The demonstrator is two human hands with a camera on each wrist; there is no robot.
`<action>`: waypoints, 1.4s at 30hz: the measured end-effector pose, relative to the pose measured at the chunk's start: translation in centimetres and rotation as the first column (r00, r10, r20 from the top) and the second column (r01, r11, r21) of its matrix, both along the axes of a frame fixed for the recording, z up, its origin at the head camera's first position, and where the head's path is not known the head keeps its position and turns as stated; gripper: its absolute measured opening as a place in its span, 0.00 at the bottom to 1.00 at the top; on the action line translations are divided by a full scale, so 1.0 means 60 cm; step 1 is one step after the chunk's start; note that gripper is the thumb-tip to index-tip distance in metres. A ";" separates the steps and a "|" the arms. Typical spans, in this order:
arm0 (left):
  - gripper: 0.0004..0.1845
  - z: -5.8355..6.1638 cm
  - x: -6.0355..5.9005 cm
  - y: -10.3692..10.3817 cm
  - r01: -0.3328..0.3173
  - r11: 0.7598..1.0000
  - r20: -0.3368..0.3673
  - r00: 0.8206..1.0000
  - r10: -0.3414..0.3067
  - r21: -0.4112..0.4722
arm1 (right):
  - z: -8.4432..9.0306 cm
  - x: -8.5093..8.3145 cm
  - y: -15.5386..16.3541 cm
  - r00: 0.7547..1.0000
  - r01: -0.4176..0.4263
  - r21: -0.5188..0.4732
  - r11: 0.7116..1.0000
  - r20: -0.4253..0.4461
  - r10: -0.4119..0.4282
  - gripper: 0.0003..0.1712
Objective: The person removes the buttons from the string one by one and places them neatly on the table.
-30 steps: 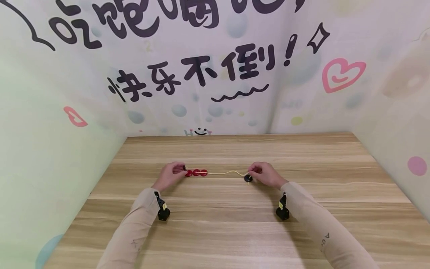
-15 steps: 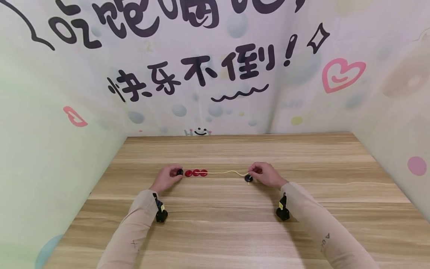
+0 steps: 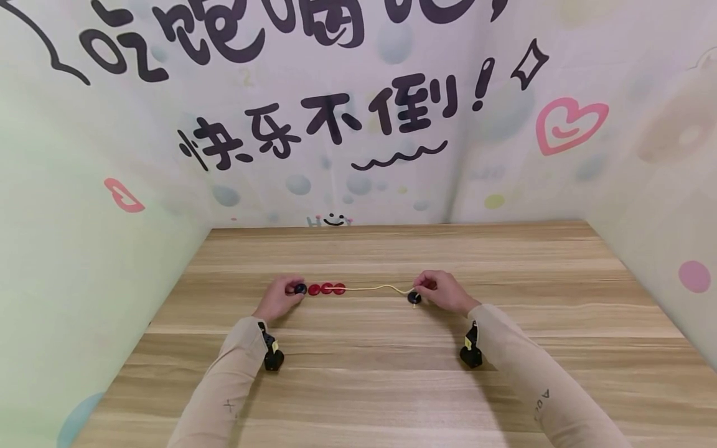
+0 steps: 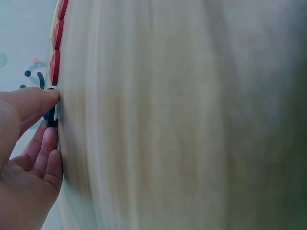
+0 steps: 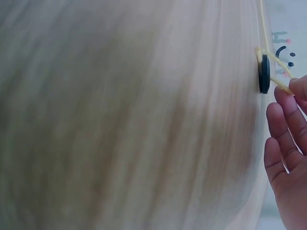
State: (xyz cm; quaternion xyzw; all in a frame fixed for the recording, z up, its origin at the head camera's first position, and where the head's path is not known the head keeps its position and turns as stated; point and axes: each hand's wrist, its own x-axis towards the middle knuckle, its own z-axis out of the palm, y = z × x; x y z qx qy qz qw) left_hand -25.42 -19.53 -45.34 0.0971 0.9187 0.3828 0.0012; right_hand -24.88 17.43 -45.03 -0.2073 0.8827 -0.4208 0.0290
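Wall (image 3: 347,74) text: "快乐不倒!", partly cropped.

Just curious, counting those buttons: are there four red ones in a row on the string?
No, three red buttons lie in a row on the string, with dark buttons beside each hand.

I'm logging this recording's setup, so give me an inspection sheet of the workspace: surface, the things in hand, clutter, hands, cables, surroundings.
Surface: light wooden table, plank grain.
Things in hand: a yellow cord lies across the table; three red buttons sit in a row on it near the left end, a dark button left of them, another dark button at the right end.
Clutter: nothing seen.
Hands: left hand touches the left dark button with its fingertips; right hand pinches the cord just past the right dark button.
Cables: nothing seen; a small black camera sits on each wrist.
Surroundings: pastel walls with black lettering, hearts and dots.
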 end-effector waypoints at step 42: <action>0.16 0.016 0.000 0.180 0.144 0.977 -0.054 0.989 -0.137 0.157 | -0.004 -0.003 -0.005 1.000 -0.007 -0.005 1.000 -0.018 0.007 0.02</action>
